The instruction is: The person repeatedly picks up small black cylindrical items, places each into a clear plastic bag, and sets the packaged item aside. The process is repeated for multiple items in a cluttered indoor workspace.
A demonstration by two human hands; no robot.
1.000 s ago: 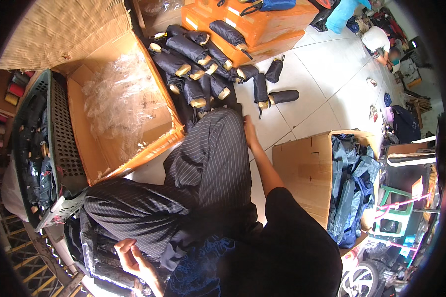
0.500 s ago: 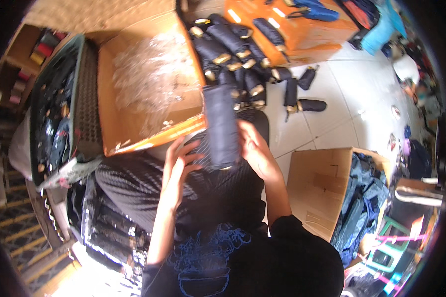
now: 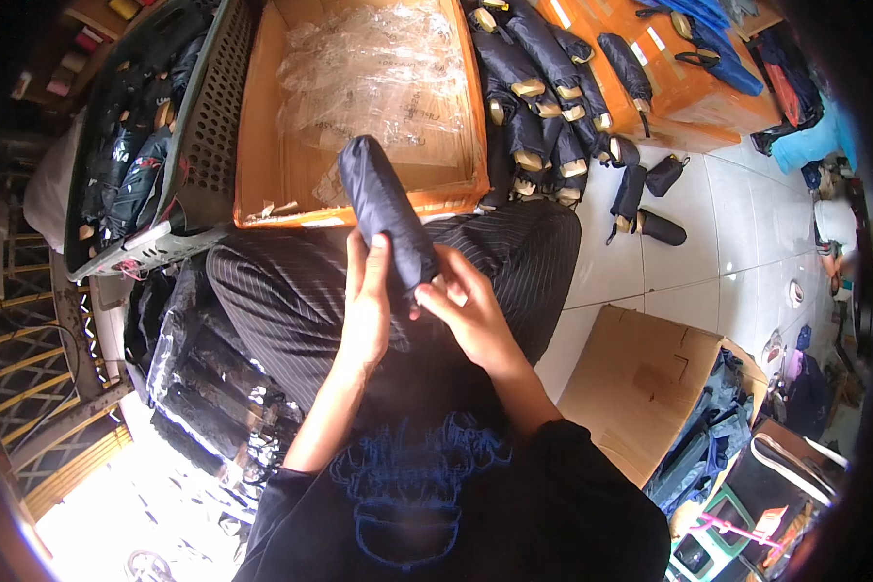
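Observation:
A folded compact umbrella [image 3: 386, 209] in a dark navy sleeve is held over my lap, tilted with its top end toward the far left. My left hand [image 3: 367, 296] supports it from the left side, fingers laid along the fabric. Around the near end, my right hand [image 3: 464, 306] is closed, with thumb and fingers pinching there; the handle is mostly hidden by these fingers. Just beyond the umbrella stands an open cardboard box [image 3: 252, 145] with crumpled clear plastic [image 3: 369, 82] inside.
Several similar umbrellas [image 3: 529, 73] are heaped right of the open box, and a few lie on the tiled floor [image 3: 684, 262]. An orange-taped box [image 3: 640, 63] stands behind. At left is a dark perforated crate [image 3: 209, 160] of umbrellas; at right, a cardboard box [image 3: 640, 388] with blue fabric items.
The umbrella has gone from upright to leaning left, and both hands have closed in on it, the right at its near end. The whole view has shifted, with surroundings appearing higher and farther right.

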